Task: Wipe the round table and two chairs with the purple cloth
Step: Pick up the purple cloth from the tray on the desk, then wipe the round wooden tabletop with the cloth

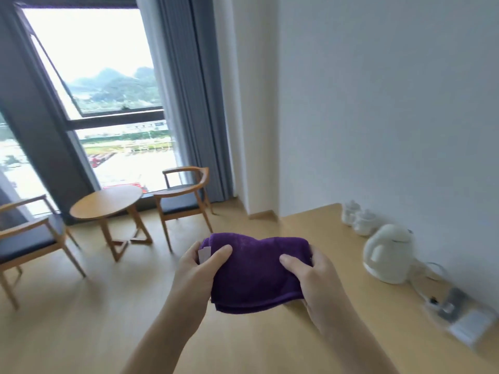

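Purple cloth: folded, left hand and right hand both gripping its ends, fingers curled round. Wiping not begun; next, carrying it to round table beyond.

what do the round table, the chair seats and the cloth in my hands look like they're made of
Round table: apparently wood or wood veneer, warm tan with a smooth matte top.
Chair seats: dark, smooth padding, possibly leather or vinyl, on wood-coloured frames.
Purple cloth: soft, fuzzy fabric, likely microfibre or terry, folded, held by left hand and right hand.
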Action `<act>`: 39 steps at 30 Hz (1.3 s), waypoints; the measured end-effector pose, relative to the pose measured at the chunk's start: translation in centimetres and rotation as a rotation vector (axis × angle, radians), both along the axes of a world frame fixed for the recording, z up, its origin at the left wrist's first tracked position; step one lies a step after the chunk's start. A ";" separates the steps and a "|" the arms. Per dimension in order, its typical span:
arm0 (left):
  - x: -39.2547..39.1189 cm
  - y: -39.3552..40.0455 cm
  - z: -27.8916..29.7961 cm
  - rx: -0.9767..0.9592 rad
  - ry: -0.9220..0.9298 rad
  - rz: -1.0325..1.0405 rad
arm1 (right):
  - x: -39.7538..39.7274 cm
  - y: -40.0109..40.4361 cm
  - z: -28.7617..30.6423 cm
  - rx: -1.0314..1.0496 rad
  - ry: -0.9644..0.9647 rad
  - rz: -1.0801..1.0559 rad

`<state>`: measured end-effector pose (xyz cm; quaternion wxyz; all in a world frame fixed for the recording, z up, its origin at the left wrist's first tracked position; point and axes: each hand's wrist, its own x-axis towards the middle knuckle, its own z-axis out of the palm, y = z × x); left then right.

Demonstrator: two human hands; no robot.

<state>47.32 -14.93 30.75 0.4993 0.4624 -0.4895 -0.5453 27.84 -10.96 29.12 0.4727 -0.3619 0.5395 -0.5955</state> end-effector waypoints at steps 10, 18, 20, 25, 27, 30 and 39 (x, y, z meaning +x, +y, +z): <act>14.2 -11.2 -3.0 0.117 0.262 0.187 | 13.5 -15.3 -0.7 0.056 0.103 0.216; 20.1 -25.1 -6.7 0.167 0.347 0.345 | 18.6 -33.4 -5.0 0.114 0.248 0.432; 21.8 -28.9 -6.5 0.173 0.350 0.392 | 19.9 -38.7 -4.9 0.111 0.304 0.512; 27.7 -37.1 -6.7 0.162 0.396 0.565 | 25.8 -51.5 -3.0 0.067 0.388 0.698; 30.6 -39.2 -7.2 0.155 0.422 0.624 | 29.2 -55.7 -2.1 0.026 0.404 0.726; 35.1 -42.6 -8.3 0.109 0.417 0.661 | 34.9 -61.7 -1.2 -0.032 0.416 0.760; 50.4 -56.8 -10.9 0.211 0.018 0.762 | 54.7 -76.9 0.1 -0.097 0.393 0.909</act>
